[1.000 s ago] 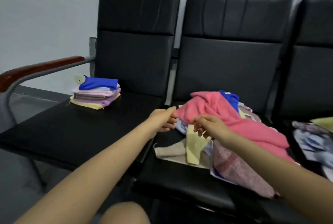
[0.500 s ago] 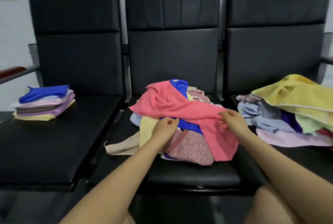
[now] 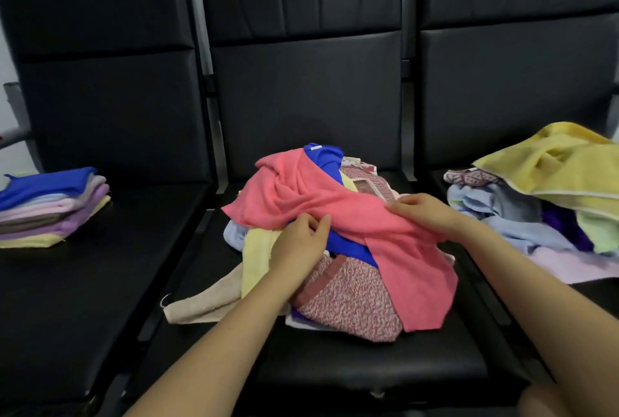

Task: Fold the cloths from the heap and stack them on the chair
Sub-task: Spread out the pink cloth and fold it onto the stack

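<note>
A heap of cloths lies on the middle black chair (image 3: 335, 366). Draped across its top is a pink cloth (image 3: 335, 198). Under it sit a blue cloth (image 3: 348, 245), a red-patterned cloth (image 3: 348, 302), a pale yellow cloth (image 3: 258, 259) and a beige cloth (image 3: 201, 302). My left hand (image 3: 298, 245) pinches the pink cloth's lower edge at the heap's front left. My right hand (image 3: 425, 212) lies on top of the pink cloth to the right, fingers curled into the fabric. A folded stack (image 3: 50, 212) with a blue cloth on top sits on the left chair (image 3: 100, 282).
The right chair carries a second loose pile, with a yellow towel (image 3: 562, 168) over light blue (image 3: 509, 215), purple and pale pink cloths. An armrest shows at the far left edge. Black backrests stand behind all three seats.
The view swung right from the left chair to centre on the heap. Both hands went from lifting the pink cloth's left end to gripping it on the heap, further apart.
</note>
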Demonstrator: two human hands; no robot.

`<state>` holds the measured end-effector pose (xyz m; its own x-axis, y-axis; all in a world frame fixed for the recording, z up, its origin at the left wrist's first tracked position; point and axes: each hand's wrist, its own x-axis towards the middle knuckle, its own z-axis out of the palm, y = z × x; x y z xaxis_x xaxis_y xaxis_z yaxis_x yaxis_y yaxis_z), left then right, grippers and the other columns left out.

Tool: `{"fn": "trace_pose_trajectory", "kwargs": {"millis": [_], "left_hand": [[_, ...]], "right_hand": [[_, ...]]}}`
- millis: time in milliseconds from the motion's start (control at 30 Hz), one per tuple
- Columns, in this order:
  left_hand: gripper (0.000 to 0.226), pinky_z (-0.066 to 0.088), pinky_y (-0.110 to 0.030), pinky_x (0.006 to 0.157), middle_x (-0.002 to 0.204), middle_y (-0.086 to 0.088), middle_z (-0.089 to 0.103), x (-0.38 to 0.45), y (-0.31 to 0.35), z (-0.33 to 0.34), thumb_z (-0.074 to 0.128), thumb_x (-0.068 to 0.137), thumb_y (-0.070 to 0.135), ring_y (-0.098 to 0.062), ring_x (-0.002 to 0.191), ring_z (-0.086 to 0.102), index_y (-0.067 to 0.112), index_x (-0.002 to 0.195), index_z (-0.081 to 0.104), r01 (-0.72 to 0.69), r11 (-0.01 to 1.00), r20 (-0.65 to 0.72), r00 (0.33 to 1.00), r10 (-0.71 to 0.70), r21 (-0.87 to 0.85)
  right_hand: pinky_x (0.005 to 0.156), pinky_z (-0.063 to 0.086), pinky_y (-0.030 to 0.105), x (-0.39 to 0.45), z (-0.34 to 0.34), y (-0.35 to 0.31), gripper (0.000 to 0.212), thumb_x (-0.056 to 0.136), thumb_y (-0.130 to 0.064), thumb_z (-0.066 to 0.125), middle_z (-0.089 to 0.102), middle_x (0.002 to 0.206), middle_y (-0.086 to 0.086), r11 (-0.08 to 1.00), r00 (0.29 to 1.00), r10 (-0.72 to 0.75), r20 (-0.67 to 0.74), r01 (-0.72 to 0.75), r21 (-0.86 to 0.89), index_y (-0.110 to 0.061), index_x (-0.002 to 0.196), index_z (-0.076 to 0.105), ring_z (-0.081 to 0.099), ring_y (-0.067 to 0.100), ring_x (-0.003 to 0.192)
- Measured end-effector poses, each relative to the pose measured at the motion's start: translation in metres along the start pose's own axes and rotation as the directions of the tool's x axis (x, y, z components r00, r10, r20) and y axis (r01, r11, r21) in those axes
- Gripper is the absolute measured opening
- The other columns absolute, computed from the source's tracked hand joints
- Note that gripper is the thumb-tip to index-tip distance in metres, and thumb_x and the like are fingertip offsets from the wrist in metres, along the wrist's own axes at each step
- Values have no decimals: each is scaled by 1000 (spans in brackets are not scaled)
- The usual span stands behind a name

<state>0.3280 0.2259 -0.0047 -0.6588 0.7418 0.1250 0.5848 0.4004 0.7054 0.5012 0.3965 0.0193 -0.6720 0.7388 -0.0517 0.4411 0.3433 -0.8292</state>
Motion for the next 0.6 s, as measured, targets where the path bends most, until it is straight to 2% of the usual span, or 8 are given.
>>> {"fn": "trace_pose_trajectory", "kwargs": {"millis": [100,200,300,367,433,500,533,600], "left_hand": [[40,44,-34,71,84,2,65,0,-6,-2,43,98,47,-18,83,60,12,92,61,-8,987,-8,1000,6,-160],[35,43,-30,72,88,1,64,-1,-4,-7,47,99,40,-14,84,58,10,101,65,59,935,25,998,-54,-349],[25,37,-22,52,68,1,57,3,-2,-9,53,97,34,-10,62,52,15,86,64,189,839,84,982,-170,-510],[17,37,-17,45,71,-1,59,5,-2,-8,55,97,27,-11,62,54,15,91,65,238,750,95,969,-229,-618],[20,43,-17,49,86,-4,65,7,-2,-7,53,97,24,-14,73,61,12,107,65,248,685,98,963,-251,-685],[26,53,-24,65,100,-7,67,6,2,-6,48,100,22,-17,86,65,10,119,60,238,584,111,963,-246,-776],[27,55,-28,73,103,-8,67,6,4,-6,45,101,20,-19,91,66,9,122,58,237,529,125,963,-240,-815],[24,54,-31,75,101,-9,67,4,9,-7,42,101,18,-19,93,65,10,119,57,251,375,176,959,-223,-892]], "right_hand": [[82,47,28,-18,-2,-9,19,89,-25,68,67,87,0,994,982,-22,187,2,107,-7,93,70,60,11,85],[78,44,27,-27,9,-22,23,90,-25,66,62,83,0,998,955,-59,289,55,23,-2,92,66,56,8,80],[65,38,23,-20,27,-24,31,88,-36,68,54,67,-3,972,982,-176,73,184,-143,-11,73,59,47,7,64],[62,39,15,-16,39,-23,17,85,-31,71,59,69,-6,951,942,-286,-175,256,-175,-17,81,63,51,6,64],[69,43,13,-12,46,-21,11,84,-22,72,63,81,-4,916,864,-394,-314,344,-204,-16,92,67,56,8,74],[79,47,25,-6,54,-20,14,84,-19,71,64,90,-1,872,830,-478,-288,409,-269,-13,97,70,56,12,85],[80,47,30,-2,59,-18,15,86,-23,70,64,88,1,872,847,-468,-254,395,-290,-11,94,71,55,13,84],[72,45,37,5,64,-18,41,89,-44,63,64,74,4,911,931,-315,-184,242,-334,-5,77,67,55,17,71]]}}
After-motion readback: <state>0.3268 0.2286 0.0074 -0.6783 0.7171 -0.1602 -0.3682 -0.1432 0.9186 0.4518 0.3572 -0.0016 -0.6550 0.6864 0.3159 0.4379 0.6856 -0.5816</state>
